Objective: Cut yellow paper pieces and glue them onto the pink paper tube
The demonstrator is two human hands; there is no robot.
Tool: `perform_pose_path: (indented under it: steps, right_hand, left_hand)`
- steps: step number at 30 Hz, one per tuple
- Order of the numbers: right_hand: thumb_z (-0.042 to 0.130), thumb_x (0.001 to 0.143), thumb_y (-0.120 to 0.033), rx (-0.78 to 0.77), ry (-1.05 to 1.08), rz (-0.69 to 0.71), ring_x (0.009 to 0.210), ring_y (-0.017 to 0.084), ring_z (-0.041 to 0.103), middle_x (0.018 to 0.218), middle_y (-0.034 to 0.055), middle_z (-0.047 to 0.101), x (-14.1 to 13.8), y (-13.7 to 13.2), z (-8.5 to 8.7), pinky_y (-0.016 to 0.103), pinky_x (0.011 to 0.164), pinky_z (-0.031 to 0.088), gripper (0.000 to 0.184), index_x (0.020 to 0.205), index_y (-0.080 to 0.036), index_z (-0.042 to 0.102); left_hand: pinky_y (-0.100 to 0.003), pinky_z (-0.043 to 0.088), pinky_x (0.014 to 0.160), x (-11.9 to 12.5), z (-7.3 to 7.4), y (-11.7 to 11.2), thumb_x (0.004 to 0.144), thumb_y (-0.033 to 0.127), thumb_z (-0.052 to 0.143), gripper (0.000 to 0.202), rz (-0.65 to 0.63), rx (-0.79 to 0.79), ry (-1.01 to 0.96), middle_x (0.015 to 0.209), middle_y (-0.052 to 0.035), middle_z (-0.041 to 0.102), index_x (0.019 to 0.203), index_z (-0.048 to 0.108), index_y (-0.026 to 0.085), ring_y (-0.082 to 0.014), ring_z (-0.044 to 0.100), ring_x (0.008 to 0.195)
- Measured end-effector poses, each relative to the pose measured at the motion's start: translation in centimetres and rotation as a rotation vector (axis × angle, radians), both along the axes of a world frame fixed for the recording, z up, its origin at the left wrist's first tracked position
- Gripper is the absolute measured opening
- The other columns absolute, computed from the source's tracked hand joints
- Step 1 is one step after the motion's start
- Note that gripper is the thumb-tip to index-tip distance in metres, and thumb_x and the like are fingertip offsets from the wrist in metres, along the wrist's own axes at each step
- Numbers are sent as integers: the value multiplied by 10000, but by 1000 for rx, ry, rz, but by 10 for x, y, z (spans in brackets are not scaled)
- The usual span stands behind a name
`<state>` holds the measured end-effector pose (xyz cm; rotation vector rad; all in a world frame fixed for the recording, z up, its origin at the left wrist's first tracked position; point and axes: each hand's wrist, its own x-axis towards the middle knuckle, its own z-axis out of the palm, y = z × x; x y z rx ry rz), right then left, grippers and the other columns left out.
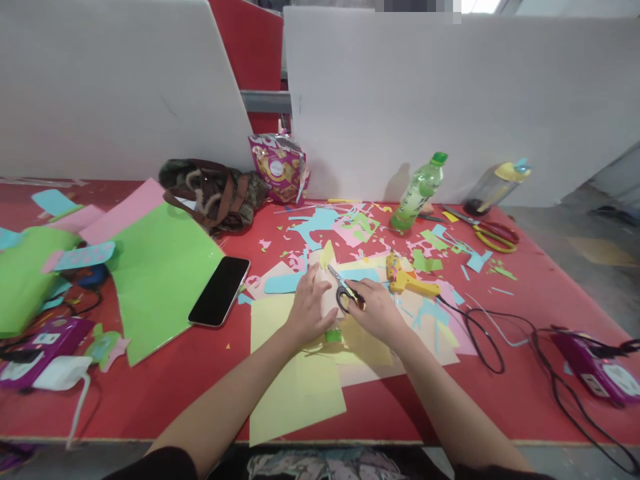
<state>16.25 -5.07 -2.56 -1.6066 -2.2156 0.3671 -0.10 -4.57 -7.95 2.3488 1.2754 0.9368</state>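
Observation:
My right hand (376, 308) is closed around the black handles of small scissors (343, 287), whose blades point up and to the left. My left hand (311, 303) lies with fingers pressed on a pale piece of paper (327, 303) right beside the blades. A small yellow paper piece (327, 255) sticks up just beyond the scissor tips. Under both hands lie yellow sheets (295, 390) and a peach sheet. A small green object (333, 336) sits between my wrists.
A yellow glue gun (407, 279) with a black cord lies right of my hands. A black phone (219, 291) rests on green paper (160, 277). Farther back stand a green bottle (419, 191), a snack bag (279, 167), a brown bag (213, 192) and red-yellow scissors (493, 232). Purple power strips (597, 373) sit at both sides.

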Motion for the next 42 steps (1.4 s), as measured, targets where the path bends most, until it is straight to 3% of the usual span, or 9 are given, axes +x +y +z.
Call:
perform_pose_path:
  steps: [24, 30, 34, 38, 42]
  right_hand:
    - [432, 710, -85, -8, -28, 12, 780, 193, 544, 850, 92, 605, -4, 20, 2, 320, 768, 405, 396, 1074, -143, 577]
    - [440, 695, -77, -81, -50, -47, 729, 193, 553, 781, 81, 607, 3, -2, 34, 288, 688, 410, 313, 938, -145, 623]
    - [448, 712, -99, -65, 32, 68, 712, 172, 552, 771, 54, 611, -2, -17, 54, 260, 660, 409, 301, 944, -179, 623]
    - [431, 735, -100, -61, -34, 30, 745, 188, 543, 797, 80, 606, -16, -10, 49, 284, 683, 401, 314, 989, -144, 610]
    - [464, 751, -117, -164, -81, 5, 679, 164, 524, 773, 74, 587, -23, -1, 39, 256, 640, 382, 281, 988, -134, 615]
  left_hand:
    - [-489, 214, 1000, 1, 3, 1, 726, 317, 474, 326, 7, -47, 6, 1357, -192, 229, 1010, 405, 173, -294, 159, 1296]
    - [-495, 229, 999, 2, 1, 1, 721, 305, 498, 340, 10, -68, -20, 1409, -194, 97, 1015, 411, 156, -319, 83, 1313]
    - [-487, 244, 1001, 3, -4, 1, 740, 328, 477, 347, 6, -28, -58, 1413, -161, 91, 1040, 396, 173, -310, 74, 1315]
    - [-510, 224, 1004, 3, -6, 2, 757, 332, 430, 356, -3, 9, -50, 1380, -158, 171, 1066, 389, 161, -317, 52, 1314]
    - [-524, 232, 987, 2, -6, 3, 750, 384, 444, 403, 6, -6, -48, 1408, -178, 70, 1077, 380, 157, -344, 47, 1309]
